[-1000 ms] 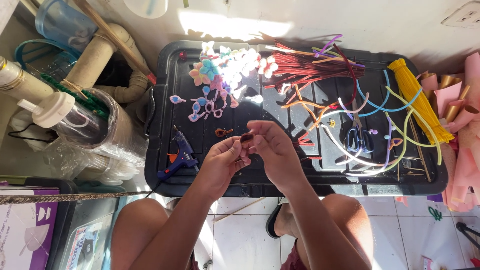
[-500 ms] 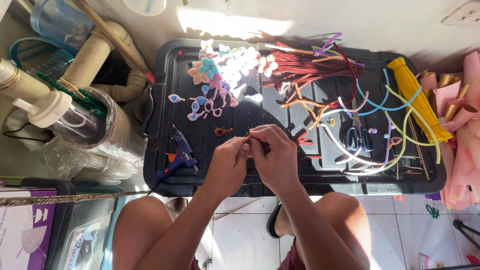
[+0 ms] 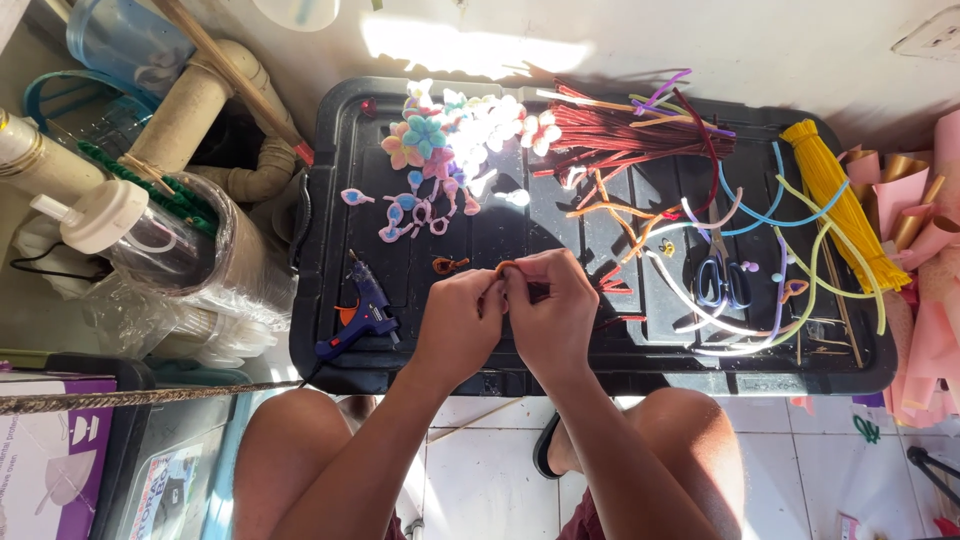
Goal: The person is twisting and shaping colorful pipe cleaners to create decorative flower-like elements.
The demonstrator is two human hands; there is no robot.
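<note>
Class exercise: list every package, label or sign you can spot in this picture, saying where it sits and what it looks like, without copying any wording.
Purple and white box: bottom left corner, rectangular, with a pale picture on it.
Printed label: on the dark bin beside that box, a colourful slanted rectangle.
White label: small strip on the black lid's near rim.

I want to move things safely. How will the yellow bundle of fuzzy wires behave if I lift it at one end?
The yellow bundle looks thin and long, so it would probably sag. It seems light. Loose strands may slip out, since no tie is visible.
</note>
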